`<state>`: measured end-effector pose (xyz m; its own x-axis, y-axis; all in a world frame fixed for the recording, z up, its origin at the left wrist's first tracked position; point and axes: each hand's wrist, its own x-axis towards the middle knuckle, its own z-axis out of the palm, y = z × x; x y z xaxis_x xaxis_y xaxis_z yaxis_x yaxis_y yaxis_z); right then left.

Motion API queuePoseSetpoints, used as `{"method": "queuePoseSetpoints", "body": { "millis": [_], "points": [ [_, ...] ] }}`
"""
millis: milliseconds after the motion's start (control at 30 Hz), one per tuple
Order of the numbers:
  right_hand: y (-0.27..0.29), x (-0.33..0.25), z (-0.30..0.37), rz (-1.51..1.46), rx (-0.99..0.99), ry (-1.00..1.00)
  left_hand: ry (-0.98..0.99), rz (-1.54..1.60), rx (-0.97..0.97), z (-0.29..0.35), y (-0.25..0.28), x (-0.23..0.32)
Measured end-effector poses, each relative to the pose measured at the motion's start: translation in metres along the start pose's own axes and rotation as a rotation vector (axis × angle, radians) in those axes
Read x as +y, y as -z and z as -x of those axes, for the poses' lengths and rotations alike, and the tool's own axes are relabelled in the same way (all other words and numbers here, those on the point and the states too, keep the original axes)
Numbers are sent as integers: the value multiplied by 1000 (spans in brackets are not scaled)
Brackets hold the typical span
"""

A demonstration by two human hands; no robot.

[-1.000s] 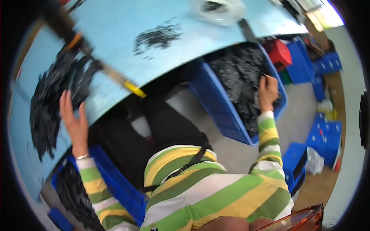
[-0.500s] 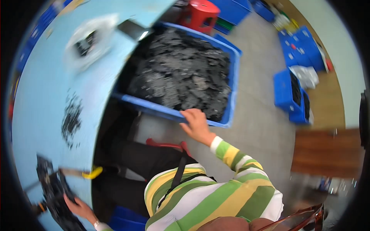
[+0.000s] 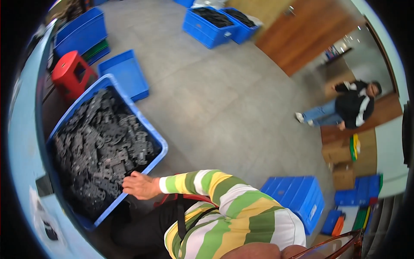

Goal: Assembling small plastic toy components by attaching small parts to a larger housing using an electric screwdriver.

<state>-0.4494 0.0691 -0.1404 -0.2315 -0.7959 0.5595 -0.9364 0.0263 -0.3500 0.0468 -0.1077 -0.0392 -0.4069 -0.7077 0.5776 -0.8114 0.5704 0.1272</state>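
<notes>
A large blue plastic bin (image 3: 148, 118), heaped with flat black plastic parts (image 3: 101, 146), stands beside the blue table. Over its near rim lies my right hand (image 3: 141, 185), the fingers curled round the edge. Its fingertips are beside the black parts, and no part shows lifted in them. My left hand is out of view.
A red stool (image 3: 69, 71) and a shallow blue tray (image 3: 125, 75) sit beyond the bin. The blue table (image 3: 23, 129) runs along the left. A blue crate (image 3: 295, 198) stands at right. Near a wooden door (image 3: 310, 32), a person (image 3: 351, 105) stands in a doorway.
My view has swung to the right, so the bin now appears at left and the doorway shows. My left hand, which was on black parts on the table, has left the picture. My right hand stays at the rim.
</notes>
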Motion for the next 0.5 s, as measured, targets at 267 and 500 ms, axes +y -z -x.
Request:
{"method": "queuePoseSetpoints", "body": {
  "millis": [267, 500],
  "points": [
    [-7, 2, 3, -3, 90, 42, -81, 26, -34, -41, -8, 35],
    [-5, -2, 3, -8, -5, 37, -49, 39, -59, -20, -18, 12]
  ]
}}
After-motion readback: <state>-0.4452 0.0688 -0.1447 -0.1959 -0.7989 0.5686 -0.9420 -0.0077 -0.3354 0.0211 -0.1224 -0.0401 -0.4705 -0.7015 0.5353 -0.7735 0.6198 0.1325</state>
